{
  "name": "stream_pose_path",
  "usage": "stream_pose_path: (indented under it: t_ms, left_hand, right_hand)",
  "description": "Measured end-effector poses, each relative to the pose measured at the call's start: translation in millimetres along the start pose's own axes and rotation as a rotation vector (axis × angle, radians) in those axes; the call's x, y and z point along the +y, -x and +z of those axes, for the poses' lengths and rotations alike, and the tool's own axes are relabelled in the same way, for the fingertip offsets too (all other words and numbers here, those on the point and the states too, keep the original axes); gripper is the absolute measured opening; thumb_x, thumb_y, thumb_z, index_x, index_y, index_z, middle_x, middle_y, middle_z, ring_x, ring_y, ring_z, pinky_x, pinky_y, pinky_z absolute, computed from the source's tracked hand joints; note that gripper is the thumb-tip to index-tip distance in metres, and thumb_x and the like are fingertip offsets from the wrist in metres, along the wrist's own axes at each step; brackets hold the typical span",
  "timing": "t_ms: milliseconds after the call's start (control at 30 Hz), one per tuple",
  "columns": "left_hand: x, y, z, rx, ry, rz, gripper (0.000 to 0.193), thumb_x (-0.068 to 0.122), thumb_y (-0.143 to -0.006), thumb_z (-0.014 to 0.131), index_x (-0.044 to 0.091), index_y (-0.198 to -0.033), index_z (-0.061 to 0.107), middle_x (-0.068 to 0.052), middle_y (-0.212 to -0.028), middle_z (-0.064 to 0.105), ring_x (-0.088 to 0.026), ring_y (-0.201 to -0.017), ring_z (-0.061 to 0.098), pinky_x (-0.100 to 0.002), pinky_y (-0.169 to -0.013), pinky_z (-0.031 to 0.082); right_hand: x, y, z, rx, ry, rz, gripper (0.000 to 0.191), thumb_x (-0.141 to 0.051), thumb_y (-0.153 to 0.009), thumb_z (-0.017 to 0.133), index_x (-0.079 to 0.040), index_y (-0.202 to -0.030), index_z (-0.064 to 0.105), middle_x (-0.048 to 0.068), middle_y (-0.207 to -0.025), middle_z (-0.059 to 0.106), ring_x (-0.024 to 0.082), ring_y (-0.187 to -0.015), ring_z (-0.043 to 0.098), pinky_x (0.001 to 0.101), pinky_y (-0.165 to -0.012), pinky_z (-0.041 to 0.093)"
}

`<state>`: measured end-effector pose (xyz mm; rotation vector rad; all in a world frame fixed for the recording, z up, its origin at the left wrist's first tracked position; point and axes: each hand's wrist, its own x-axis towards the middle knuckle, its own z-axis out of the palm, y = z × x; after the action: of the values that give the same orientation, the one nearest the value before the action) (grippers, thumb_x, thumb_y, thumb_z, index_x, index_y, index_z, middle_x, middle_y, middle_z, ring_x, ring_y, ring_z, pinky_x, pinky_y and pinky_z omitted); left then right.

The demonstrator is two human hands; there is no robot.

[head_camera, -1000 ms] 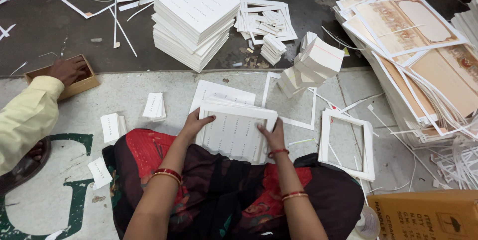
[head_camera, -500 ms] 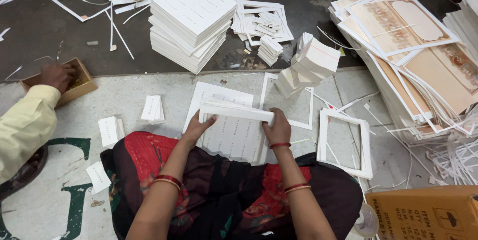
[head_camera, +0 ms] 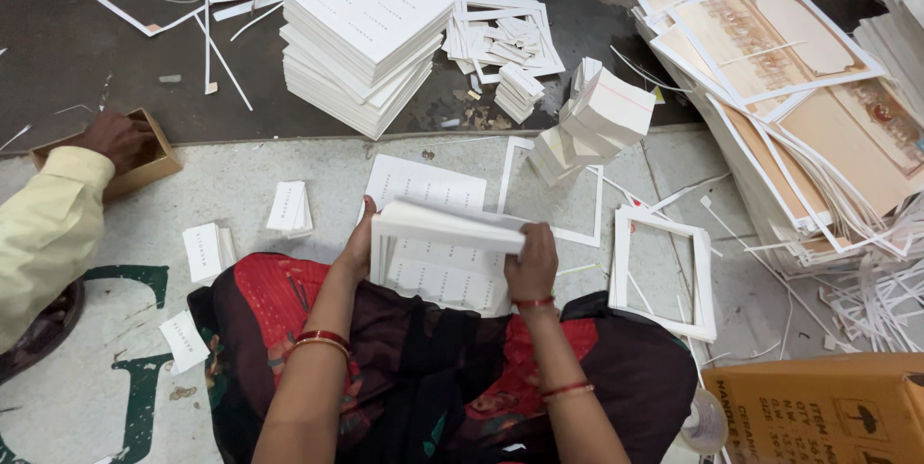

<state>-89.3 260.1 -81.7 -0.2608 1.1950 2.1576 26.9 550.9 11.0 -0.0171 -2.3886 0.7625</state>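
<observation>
White card sheets (head_camera: 445, 225) lifted off perforated sheet (head_camera: 428, 276) on floor, left hand (head_camera: 361, 241) and right hand (head_camera: 532, 267) both clamped on edges. Punched frames (head_camera: 664, 271) lie finished; tall stack (head_camera: 366, 26) untouched.

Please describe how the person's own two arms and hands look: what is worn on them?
Both forearms are bare, without sleeves. The left hand has red bangles with thin gold ones on its forearm. The right hand has a red bangle at the wrist and another red one further up the forearm.

One head-worn camera looks steeply down, close over the lap and floor (head_camera: 241, 180).
</observation>
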Motion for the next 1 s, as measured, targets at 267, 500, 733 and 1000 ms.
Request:
stream_pose_path:
  t_ms: [267, 500, 733, 1000]
  left_hand:
    - [-1.1, -13.7, -3.2, -0.082, -0.439, 0.172, 0.059, 0.038, -0.094, 0.071, 0.004, -0.141, 0.058, -0.011, -0.127, 0.069, -0.019, -0.113, 0.064, -0.036, -0.096, 0.051]
    - [-9.4, -16.6, -2.9, 0.033, -0.612, 0.084, 0.05, 0.031, -0.088, 0.078, 0.0, -0.127, 0.07, -0.012, -0.111, 0.076, -0.022, -0.099, 0.069, -0.039, -0.087, 0.056]
    - [-16.3, -12.1, -3.7, -0.017, -0.624, 0.087, 0.048, 0.017, -0.083, 0.083, -0.002, -0.125, 0.069, -0.012, -0.113, 0.077, -0.021, -0.101, 0.07, -0.036, -0.089, 0.055]
    - [-19.5, -1.7, -7.7, 0.024, -0.699, 0.167, 0.049, 0.015, -0.083, 0.081, -0.003, -0.126, 0.067, -0.014, -0.112, 0.076, -0.023, -0.099, 0.071, -0.037, -0.088, 0.057]
  right_hand:
    - [-44.6, 55.5, -65.1, -0.017, -0.303, -0.063, 0.041, -0.004, -0.073, 0.081, -0.004, -0.106, 0.058, 0.016, -0.102, 0.061, 0.035, -0.096, 0.064, 0.0408, -0.081, 0.053]
    - [-54.9, 84.2, -73.9, -0.085, -0.717, 0.195, 0.06, -0.004, -0.079, 0.082, -0.005, -0.126, 0.045, 0.008, -0.115, 0.065, 0.022, -0.107, 0.071, 0.0353, -0.093, 0.058]
    - [-15.5, 127.8, -56.9, -0.356, -0.766, 0.274, 0.047, 0.008, -0.081, 0.074, 0.0, -0.124, 0.058, 0.015, -0.126, 0.068, 0.029, -0.123, 0.064, 0.0381, -0.106, 0.049]
    - [-10.1, 129.5, -85.1, -0.335, -0.549, -0.019, 0.041, 0.008, -0.081, 0.065, 0.002, -0.122, 0.066, 0.014, -0.115, 0.075, 0.022, -0.113, 0.072, 0.0322, -0.096, 0.055]
